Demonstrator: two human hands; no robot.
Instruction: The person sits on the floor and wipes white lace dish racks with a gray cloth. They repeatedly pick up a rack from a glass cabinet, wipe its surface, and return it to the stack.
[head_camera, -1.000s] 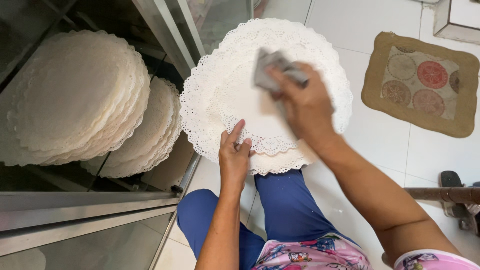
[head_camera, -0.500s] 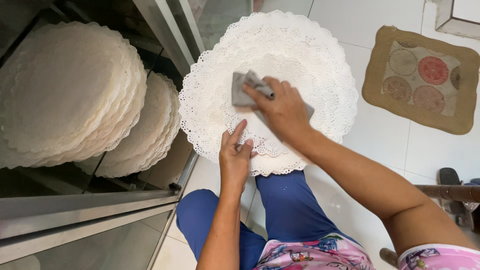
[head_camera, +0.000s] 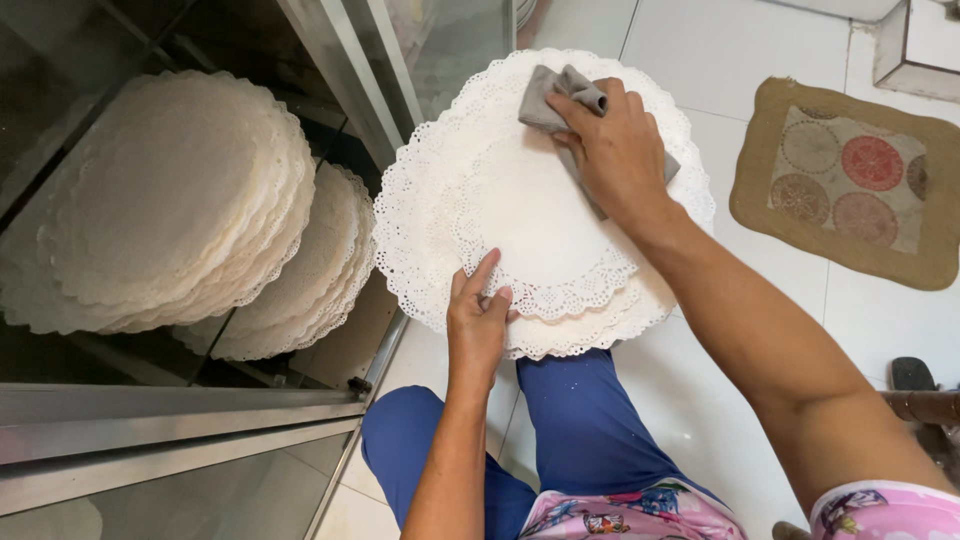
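Observation:
A stack of round white lace-edged plates (head_camera: 520, 215) rests on my knees above my blue trousers. My left hand (head_camera: 478, 325) grips the stack's near rim, thumb on top. My right hand (head_camera: 615, 150) presses a grey cloth (head_camera: 553, 92) onto the top plate near its far edge, fingers closed over the cloth.
Inside a glass and metal cabinet (head_camera: 190, 400) at the left stand two stacks of similar white plates (head_camera: 170, 200). A brown floor mat (head_camera: 850, 180) with round patterns lies on the white tiled floor at the right. A dark sandal (head_camera: 915, 380) shows at the right edge.
My right hand slid the grey cloth across the top plate, first down toward the middle and then back up to the far edge. My left hand stayed on the near rim.

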